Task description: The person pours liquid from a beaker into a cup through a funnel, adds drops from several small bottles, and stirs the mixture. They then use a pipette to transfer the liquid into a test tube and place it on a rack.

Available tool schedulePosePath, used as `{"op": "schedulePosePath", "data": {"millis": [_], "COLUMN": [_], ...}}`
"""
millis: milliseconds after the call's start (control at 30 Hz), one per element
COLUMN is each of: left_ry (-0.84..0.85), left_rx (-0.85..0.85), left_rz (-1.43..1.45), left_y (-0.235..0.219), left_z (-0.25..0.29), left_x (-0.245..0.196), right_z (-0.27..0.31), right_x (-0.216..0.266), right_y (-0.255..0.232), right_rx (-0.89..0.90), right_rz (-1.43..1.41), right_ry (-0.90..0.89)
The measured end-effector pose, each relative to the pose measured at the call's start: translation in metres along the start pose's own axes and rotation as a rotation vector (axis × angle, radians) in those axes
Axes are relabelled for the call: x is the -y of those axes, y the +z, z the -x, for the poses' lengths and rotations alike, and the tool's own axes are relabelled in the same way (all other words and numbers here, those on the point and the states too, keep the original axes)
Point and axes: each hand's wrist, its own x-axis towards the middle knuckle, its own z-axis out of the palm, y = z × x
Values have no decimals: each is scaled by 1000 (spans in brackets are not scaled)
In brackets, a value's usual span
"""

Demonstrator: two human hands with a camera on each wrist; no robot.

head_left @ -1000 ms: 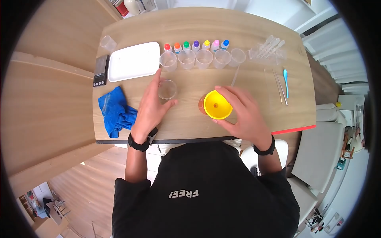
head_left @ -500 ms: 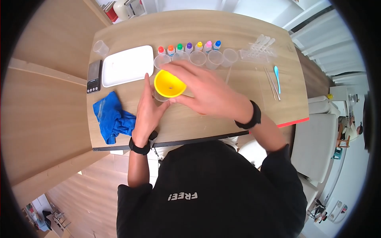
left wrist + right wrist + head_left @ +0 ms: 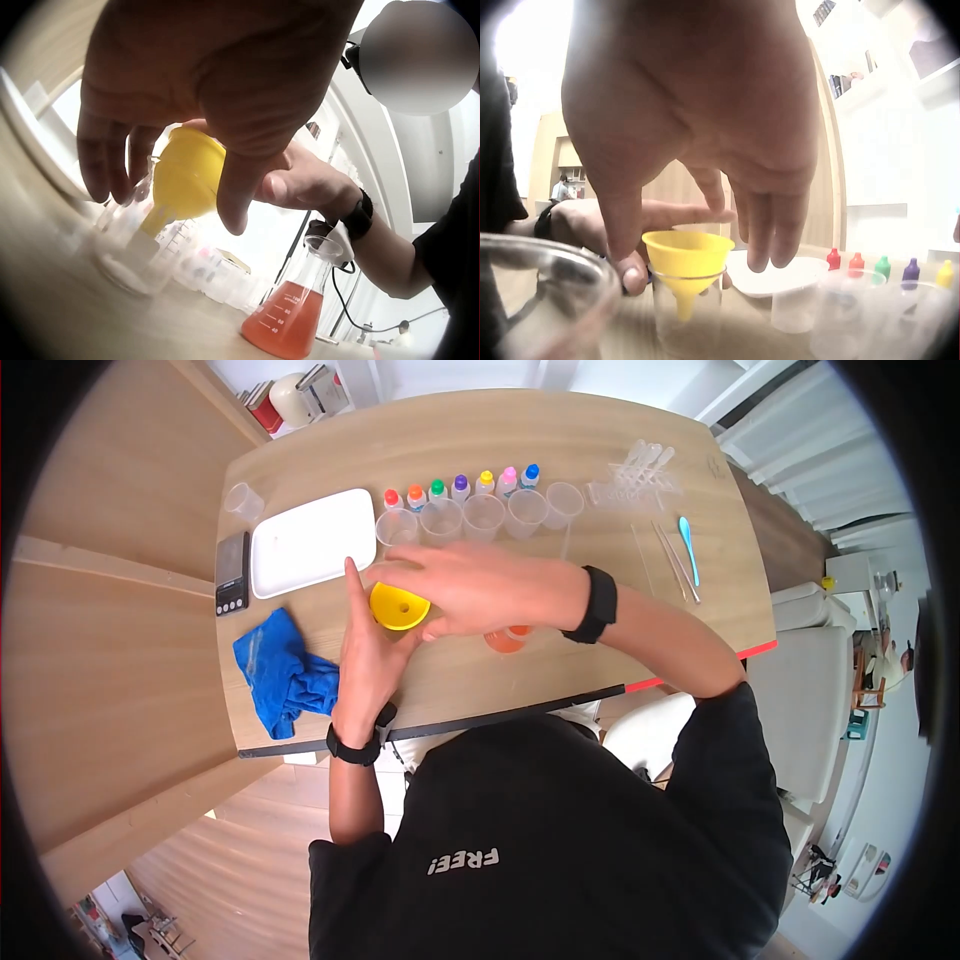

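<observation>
A yellow funnel (image 3: 688, 259) sits with its stem down inside a clear glass beaker (image 3: 686, 330). My left hand (image 3: 370, 660) holds the beaker near its rim, thumb on one side and fingers on the other, with the index finger stretched out straight. Over the funnel is my right hand (image 3: 470, 588), its thumb and fingers spread around the rim and the thumb standing off from it. In the head view this hand covers part of the funnel. Close by stands a conical flask (image 3: 283, 319) of orange-red liquid, partly hidden under the right forearm in the head view.
Several plastic cups (image 3: 484, 515) line up before dropper bottles (image 3: 460, 487) with coloured caps. At left are a white tray (image 3: 313, 545), a scale (image 3: 232, 575), a blue cloth (image 3: 285, 675) and another cup (image 3: 243, 502). Pipettes (image 3: 645, 465) and a blue spoon (image 3: 687, 545) lie at right.
My right hand has carried the funnel leftward from over the flask to the beaker and lowered it in. Its fingers have loosened from the rim. My left hand has stayed at the beaker.
</observation>
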Motion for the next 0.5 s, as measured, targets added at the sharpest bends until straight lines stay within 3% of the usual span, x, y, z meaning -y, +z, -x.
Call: {"op": "schedulePosePath", "data": {"millis": [33,67,167,300,333,400,500], "left_ry": [117,231,216,254,285,328,254], "left_rx": [-49,-98,-112,-12,8,51,85], "left_rz": [-22,-42,-235,-305,-333,-356,-395], "left_y": [2,3,-7,-10,-8,-6,-7], "left_z": [-2,-2,0,-7,-10,-16,-14], "left_x": [4,3,-24,-35,-33,-31,-32], "right_z": [4,13,56,132,148,183,230], "right_x": [1,3,6,6,-1,-15,-40], "right_y": [-5,-14,-51,-83,-82,-69,-43], "right_rx": [-4,-142,-425,-663,-668,-720,-731], "right_rz": [0,19,156,62,66,65,174], "right_ry": [1,-41,-17,284,294,580,715]}}
